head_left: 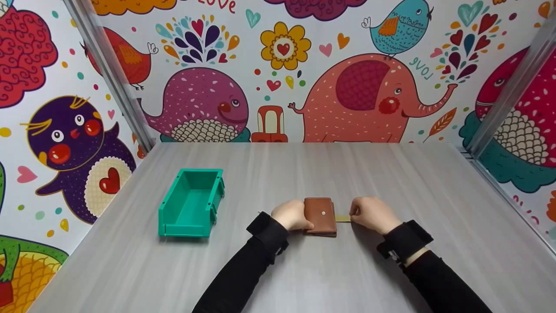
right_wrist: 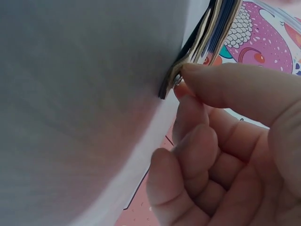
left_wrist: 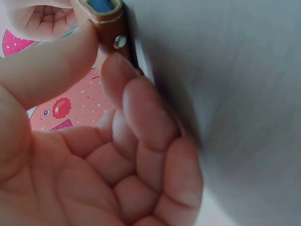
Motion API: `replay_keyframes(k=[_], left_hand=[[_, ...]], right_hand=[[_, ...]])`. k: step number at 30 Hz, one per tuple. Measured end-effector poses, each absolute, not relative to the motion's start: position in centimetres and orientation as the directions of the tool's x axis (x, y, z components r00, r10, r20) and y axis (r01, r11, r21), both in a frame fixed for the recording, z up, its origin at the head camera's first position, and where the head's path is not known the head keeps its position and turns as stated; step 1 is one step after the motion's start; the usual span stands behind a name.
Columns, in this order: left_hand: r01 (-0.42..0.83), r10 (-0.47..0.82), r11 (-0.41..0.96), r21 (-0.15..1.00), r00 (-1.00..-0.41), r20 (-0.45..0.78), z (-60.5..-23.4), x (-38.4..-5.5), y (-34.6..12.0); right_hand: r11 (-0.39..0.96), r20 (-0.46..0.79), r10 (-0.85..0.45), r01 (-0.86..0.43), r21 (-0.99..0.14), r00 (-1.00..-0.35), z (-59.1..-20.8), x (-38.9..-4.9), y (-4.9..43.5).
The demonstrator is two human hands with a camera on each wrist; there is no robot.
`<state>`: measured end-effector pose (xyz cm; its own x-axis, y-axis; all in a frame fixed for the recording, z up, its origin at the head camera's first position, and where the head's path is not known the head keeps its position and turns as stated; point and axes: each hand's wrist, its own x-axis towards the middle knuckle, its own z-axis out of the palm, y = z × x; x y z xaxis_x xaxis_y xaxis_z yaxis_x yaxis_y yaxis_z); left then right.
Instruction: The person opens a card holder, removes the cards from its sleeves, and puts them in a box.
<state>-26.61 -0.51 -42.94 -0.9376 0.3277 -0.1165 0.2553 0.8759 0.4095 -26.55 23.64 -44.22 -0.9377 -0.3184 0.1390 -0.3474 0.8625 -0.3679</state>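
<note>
A small brown leather wallet [head_left: 319, 216] lies on the table between the hands, a metal snap on its top face. My left hand [head_left: 292, 215] grips its left edge, thumb on top and fingertips at the side. In the left wrist view, the rounded spine of the wallet [left_wrist: 109, 26] shows between thumb and forefinger. A narrow yellowish-tan strap [head_left: 343, 218] sticks out on the right, its end pinched by the thumb and forefinger of my right hand [head_left: 374, 215]. The right wrist view shows a metal stud [right_wrist: 177, 79] beside the pinching fingertips and the wallet's layered edges [right_wrist: 220, 26].
An open green plastic bin [head_left: 191, 206] stands on the left part of the table. The pale wood-grain table [head_left: 278, 269] meets a cartoon-printed back wall [head_left: 278, 87], with printed side panels and metal posts at both sides.
</note>
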Motion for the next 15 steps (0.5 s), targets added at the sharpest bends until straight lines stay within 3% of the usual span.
replay_keyframes(k=[15], left_hand=[[0.266, 0.331, 0.876, 0.403, -0.938, -0.1, -42.98, -26.58, -0.44]], right_hand=[[0.864, 0.081, -0.301, -0.308, -0.399, -0.95, -44.09, -26.63, 23.6]])
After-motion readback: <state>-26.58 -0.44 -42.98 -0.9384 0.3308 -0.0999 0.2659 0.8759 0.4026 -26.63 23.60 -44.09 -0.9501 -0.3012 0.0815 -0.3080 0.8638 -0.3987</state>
